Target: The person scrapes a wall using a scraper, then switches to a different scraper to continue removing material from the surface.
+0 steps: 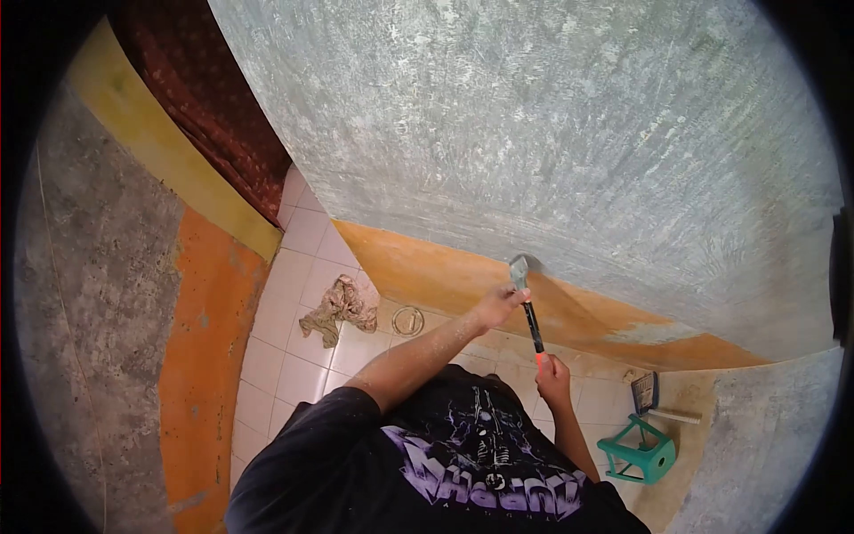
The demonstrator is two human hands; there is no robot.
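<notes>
A long-handled scraper (534, 327) with a black shaft and orange-red end is in both my hands. Its grey head (519, 270) meets the wall at the border between the scraped grey surface (463, 116) and the orange paint band (427, 258). My left hand (503, 307) is closed around the tool just below the head. Lower down, my right hand (553, 378) grips the orange-red end of the handle. Pale dust speckles my left forearm. The head partly hides the exact line of contact.
A crumpled cloth (342, 310) and a round, ring-like item (407, 320) lie on the tiled floor (302, 374). To the right stand a green stool (642, 452) and a dark blue tray-like item (645, 392). A dark red curtain (213, 98) hangs at upper left.
</notes>
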